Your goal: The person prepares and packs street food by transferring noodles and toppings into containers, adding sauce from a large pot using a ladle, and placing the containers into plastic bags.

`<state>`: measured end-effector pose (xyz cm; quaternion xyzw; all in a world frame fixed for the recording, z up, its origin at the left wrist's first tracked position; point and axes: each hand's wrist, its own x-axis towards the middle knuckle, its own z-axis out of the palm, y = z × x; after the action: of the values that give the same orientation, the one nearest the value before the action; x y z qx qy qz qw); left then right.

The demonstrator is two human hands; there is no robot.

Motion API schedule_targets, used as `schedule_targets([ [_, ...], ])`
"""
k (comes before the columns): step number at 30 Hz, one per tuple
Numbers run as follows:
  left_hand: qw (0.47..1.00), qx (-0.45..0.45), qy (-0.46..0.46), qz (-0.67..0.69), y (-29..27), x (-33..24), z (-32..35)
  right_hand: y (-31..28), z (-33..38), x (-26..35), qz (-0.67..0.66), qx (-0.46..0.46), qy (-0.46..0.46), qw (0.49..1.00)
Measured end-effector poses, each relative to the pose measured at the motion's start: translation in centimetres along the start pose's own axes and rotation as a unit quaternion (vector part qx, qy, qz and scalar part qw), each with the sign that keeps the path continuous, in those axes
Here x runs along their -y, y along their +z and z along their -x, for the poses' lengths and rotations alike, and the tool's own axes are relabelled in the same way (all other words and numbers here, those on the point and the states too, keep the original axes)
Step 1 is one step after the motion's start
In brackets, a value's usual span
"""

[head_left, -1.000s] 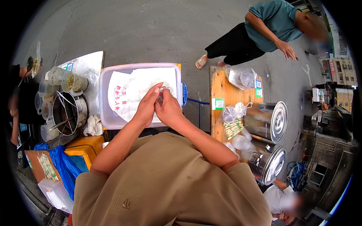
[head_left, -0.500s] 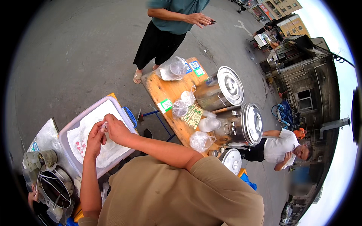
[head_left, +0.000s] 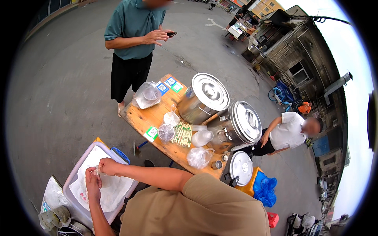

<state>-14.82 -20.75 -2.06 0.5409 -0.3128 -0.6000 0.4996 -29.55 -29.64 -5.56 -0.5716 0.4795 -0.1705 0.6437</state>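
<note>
Over a pale plastic tub [head_left: 66, 188] at the lower left, my two hands meet, fingertips close together. My left hand [head_left: 93, 184] has its fingers bent in a pinch. Beside it, my right hand [head_left: 109, 166] is closed too, with the forearm crossing from the right. Something small and whitish shows between the fingertips, too small to name. White sheets [head_left: 118, 188] with red marks line the tub below the hands. A blue handle [head_left: 120, 155] sits at its far corner.
A wooden table [head_left: 136, 116] to the right bears two large steel pots [head_left: 210, 92], bundled wrapped chopsticks [head_left: 182, 133], plastic cups [head_left: 202, 138] and bags [head_left: 199, 157]. A pressure cooker [head_left: 240, 168] stands nearby. A person [head_left: 134, 43] holding a phone stands beyond; another [head_left: 289, 129] stands right.
The view has swung, so the table and people sit further left. The person with the phone now shows more fully. My hands stay together over the tub, still pinching.
</note>
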Motion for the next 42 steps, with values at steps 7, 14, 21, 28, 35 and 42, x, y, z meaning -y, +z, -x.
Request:
schedule_targets([
  [7, 1.000, 0.005, 0.018, -0.021, 0.6, -1.3, -0.9, -0.5, 2.2, 1.4, 0.171, 0.018, -0.146, 0.974],
  [14, 0.998, 0.053, 0.021, 0.029, 5.1, -4.4, -3.1, -8.9, 5.1, 7.0, -0.031, 0.192, -0.044, 0.980],
  [21, 0.995, 0.069, 0.067, -0.025, 10.4, -6.2, -5.4, -18.5, 5.2, 6.8, -0.091, 0.060, -0.077, 0.991],
  [28, 0.997, 0.036, -0.064, 0.008, 11.1, 0.2, -4.7, -28.4, 0.6, 1.2, -0.047, -0.074, -0.038, 0.995],
  [35, 0.991, -0.017, -0.136, -0.010, 12.2, 3.9, -2.4, -35.7, -2.7, -3.4, -0.055, -0.149, -0.022, 0.987],
  [42, 0.987, -0.030, -0.158, -0.031, 14.4, 4.8, -2.8, -38.4, -3.6, -4.3, -0.023, -0.202, -0.013, 0.979],
])
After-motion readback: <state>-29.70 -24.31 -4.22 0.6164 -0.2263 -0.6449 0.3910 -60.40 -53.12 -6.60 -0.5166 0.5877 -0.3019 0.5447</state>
